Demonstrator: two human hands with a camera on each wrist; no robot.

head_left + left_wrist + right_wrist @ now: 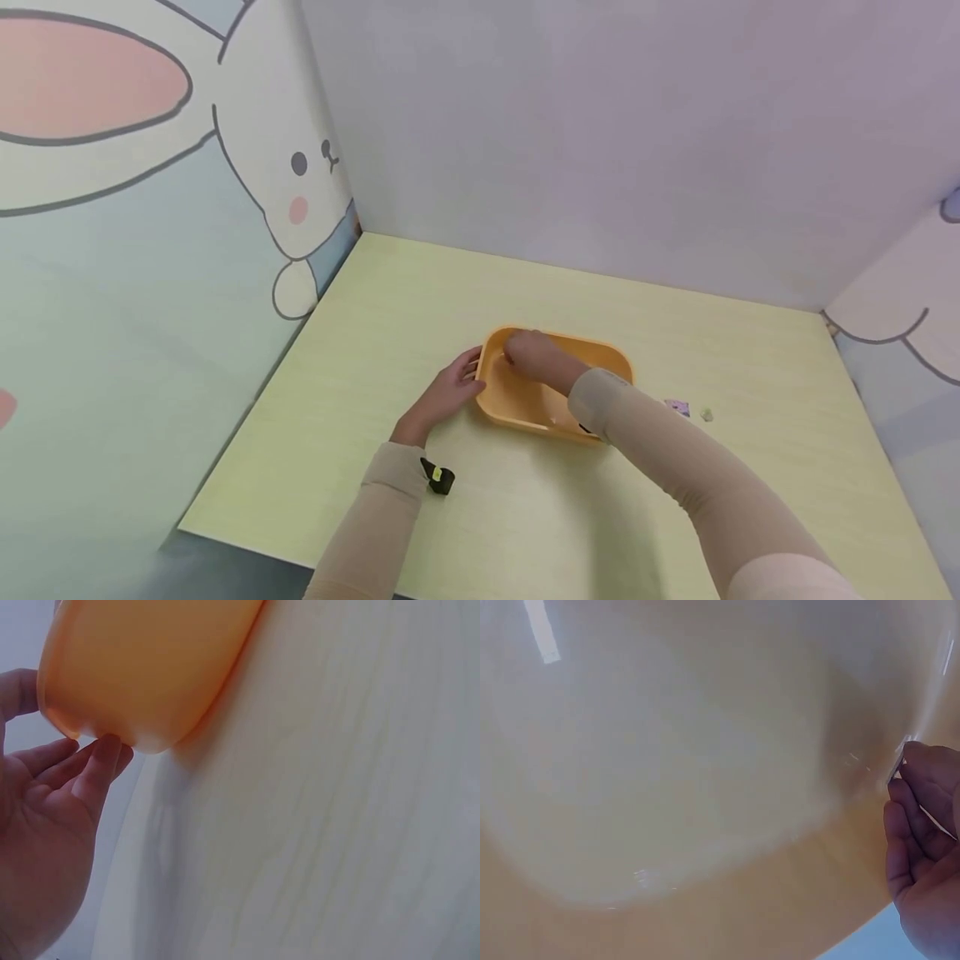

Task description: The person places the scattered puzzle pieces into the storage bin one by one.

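Observation:
An orange plastic basin (pixel 517 406) with rounded corners stands on the pale yellow table. My left hand (pixel 447 390) grips its left end, with the thumb at the rim and the fingertips against the outer wall (pixel 150 682), as the left wrist view shows. Inside the basin, near its far left corner, is my right hand (pixel 532 354). Thumb and fingers there pinch a small, thin, whitish flat piece (pixel 897 759) close to the basin wall; its kind cannot be made out. My right forearm covers part of the basin's right side.
To the right of the basin lie a small purple printed piece (pixel 677 407) and a tiny yellowish bit (pixel 707 414) on the table (pixel 300 467). A plain wall (pixel 562 150) rises behind the table, and walls with cartoon drawings flank it left and right.

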